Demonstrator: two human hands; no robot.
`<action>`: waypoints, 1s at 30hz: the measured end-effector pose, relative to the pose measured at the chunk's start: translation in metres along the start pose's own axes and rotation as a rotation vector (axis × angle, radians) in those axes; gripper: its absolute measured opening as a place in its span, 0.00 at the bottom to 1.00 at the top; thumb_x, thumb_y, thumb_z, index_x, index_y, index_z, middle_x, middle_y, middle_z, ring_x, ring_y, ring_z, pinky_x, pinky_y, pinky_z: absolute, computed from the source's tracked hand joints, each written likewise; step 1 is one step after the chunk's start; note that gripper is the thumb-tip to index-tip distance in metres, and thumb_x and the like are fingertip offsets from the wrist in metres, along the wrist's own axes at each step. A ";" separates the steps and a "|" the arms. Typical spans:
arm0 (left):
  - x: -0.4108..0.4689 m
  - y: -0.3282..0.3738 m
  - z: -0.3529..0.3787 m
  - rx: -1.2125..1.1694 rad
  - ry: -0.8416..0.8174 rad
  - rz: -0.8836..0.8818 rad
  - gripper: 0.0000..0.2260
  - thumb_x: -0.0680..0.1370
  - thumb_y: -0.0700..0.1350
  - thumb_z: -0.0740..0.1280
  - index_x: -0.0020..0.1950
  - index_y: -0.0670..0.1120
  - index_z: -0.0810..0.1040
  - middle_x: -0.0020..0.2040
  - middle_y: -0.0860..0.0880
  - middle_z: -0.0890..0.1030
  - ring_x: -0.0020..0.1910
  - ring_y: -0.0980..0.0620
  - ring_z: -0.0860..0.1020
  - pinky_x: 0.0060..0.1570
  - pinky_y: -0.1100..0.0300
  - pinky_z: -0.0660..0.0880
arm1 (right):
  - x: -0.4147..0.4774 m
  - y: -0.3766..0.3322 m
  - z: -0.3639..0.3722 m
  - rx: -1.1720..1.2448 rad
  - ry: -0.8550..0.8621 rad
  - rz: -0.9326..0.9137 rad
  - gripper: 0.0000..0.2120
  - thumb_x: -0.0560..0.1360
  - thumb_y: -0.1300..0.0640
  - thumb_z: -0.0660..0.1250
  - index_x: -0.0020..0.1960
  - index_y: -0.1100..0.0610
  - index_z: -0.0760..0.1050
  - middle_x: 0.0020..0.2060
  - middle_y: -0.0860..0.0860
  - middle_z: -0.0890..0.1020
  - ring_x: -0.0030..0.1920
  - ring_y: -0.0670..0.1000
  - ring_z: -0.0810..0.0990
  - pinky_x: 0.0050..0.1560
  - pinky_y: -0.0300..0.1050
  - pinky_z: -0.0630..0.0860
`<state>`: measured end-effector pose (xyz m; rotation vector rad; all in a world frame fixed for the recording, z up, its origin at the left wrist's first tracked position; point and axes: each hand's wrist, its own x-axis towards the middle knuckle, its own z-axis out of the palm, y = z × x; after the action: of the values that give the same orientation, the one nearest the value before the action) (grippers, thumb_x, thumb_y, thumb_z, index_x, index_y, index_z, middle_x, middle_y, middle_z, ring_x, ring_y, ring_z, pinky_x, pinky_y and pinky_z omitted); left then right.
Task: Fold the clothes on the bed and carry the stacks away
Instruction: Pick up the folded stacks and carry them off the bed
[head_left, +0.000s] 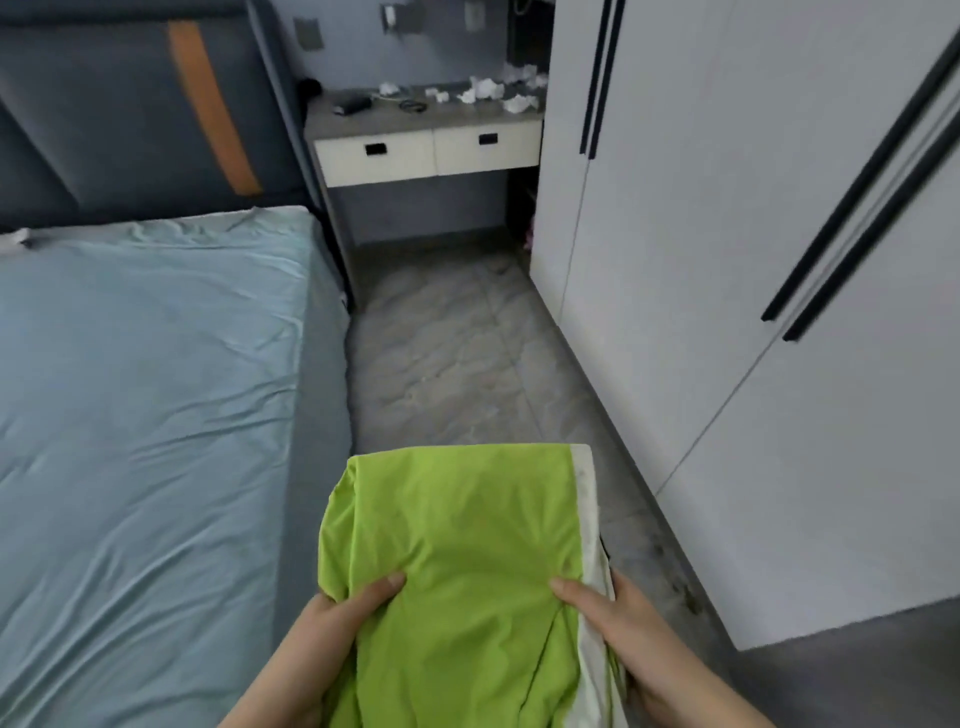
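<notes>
Green folded garment (457, 545) | gripped by left hand (332, 623), right hand (618, 618) | beside bed (145, 389)

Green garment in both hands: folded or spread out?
Folded: the green garment forms a compact layered rectangle, gripped by left hand and right hand.

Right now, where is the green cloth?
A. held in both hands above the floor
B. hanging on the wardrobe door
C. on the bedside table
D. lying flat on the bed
A: the folded green cloth is gripped by the left hand and right hand, out over the grey floor beside the bed.
</notes>
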<state>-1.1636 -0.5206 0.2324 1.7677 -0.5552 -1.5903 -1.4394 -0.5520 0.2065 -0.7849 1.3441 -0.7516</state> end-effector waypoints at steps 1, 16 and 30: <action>0.007 0.007 -0.004 -0.030 0.012 -0.003 0.40 0.45 0.59 0.81 0.54 0.48 0.78 0.46 0.47 0.86 0.47 0.45 0.84 0.52 0.48 0.79 | 0.016 -0.010 0.008 -0.005 -0.035 0.008 0.13 0.71 0.58 0.74 0.54 0.54 0.78 0.43 0.48 0.87 0.44 0.48 0.86 0.37 0.35 0.79; 0.210 0.218 -0.095 -0.207 0.073 0.036 0.36 0.50 0.55 0.83 0.54 0.46 0.78 0.44 0.46 0.86 0.44 0.44 0.85 0.45 0.52 0.79 | 0.268 -0.197 0.146 -0.113 -0.176 0.009 0.19 0.70 0.53 0.74 0.59 0.53 0.76 0.47 0.50 0.86 0.47 0.52 0.86 0.46 0.44 0.81; 0.416 0.396 -0.110 -0.339 0.133 0.026 0.37 0.54 0.55 0.80 0.59 0.44 0.77 0.47 0.44 0.86 0.45 0.43 0.85 0.53 0.45 0.79 | 0.529 -0.340 0.214 -0.188 -0.257 0.031 0.19 0.71 0.52 0.73 0.60 0.55 0.76 0.48 0.51 0.86 0.48 0.52 0.85 0.46 0.44 0.81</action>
<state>-0.9380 -1.0597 0.2373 1.5867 -0.2277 -1.4390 -1.1898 -1.1674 0.2195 -0.9732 1.2014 -0.4847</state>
